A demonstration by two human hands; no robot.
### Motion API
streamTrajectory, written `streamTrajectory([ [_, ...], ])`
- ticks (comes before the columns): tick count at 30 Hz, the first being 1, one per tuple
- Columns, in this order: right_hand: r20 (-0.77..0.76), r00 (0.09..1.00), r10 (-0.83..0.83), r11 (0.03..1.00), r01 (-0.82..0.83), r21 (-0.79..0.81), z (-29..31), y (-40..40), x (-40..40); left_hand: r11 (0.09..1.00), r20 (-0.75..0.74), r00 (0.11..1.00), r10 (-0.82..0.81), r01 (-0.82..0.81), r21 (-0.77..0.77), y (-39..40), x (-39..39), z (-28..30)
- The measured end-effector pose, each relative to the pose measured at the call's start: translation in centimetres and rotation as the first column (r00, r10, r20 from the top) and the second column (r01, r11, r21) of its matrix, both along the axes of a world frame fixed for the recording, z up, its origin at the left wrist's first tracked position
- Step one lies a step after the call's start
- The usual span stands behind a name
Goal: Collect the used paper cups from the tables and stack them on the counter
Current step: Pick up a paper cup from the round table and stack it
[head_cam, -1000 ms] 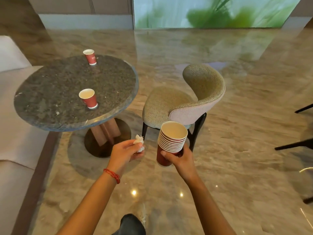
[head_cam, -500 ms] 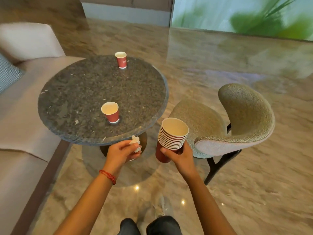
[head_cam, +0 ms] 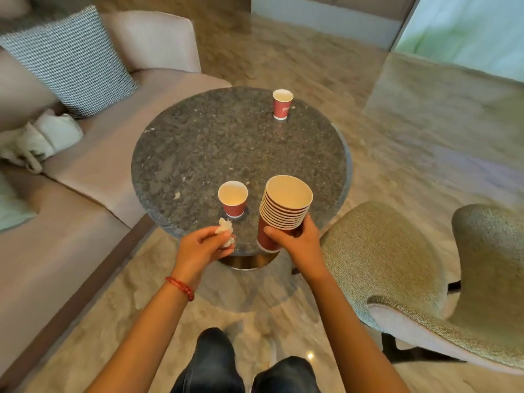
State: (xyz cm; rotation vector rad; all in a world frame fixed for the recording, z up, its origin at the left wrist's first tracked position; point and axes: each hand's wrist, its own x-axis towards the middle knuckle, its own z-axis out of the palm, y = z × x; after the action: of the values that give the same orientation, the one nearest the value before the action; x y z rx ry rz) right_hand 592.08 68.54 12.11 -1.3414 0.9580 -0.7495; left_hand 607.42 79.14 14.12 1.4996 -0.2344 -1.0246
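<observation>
My right hand (head_cam: 297, 242) grips a stack of several red paper cups (head_cam: 283, 205), held over the near edge of the round dark stone table (head_cam: 204, 146). My left hand (head_cam: 201, 248) pinches a crumpled white tissue (head_cam: 225, 231) just in front of the table's near edge. One red paper cup (head_cam: 233, 198) stands upright on the table a little beyond my left hand and left of the stack. A second red cup (head_cam: 282, 104) stands upright at the table's far side.
A beige sofa (head_cam: 93, 165) with a checked cushion (head_cam: 71, 61) and a crumpled cloth (head_cam: 39, 140) runs along the left of the table. An upholstered chair (head_cam: 397, 265) stands close on the right. Polished marble floor (head_cam: 312, 66) lies around the table.
I have walked up to the table, which now lies directly in front of me. Both hands, still holding the tissue and the cup stack, have come over its near edge.
</observation>
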Motion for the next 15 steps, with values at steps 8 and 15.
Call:
streamTrajectory([
  [8, -0.019, 1.0, -0.005, 1.0, 0.005, -0.029, -1.3, -2.8, 7.0, 0.999, 0.005, 1.0, 0.005, -0.005, 0.04, -1.9, 5.6, -2.4],
  [15, -0.032, 0.994, -0.1, 0.993, 0.098, -0.06, -2.9, -4.5, 12.3, 0.992, -0.061, 0.997, -0.045, 0.052, 0.113, -4.4, 10.5, -4.4],
])
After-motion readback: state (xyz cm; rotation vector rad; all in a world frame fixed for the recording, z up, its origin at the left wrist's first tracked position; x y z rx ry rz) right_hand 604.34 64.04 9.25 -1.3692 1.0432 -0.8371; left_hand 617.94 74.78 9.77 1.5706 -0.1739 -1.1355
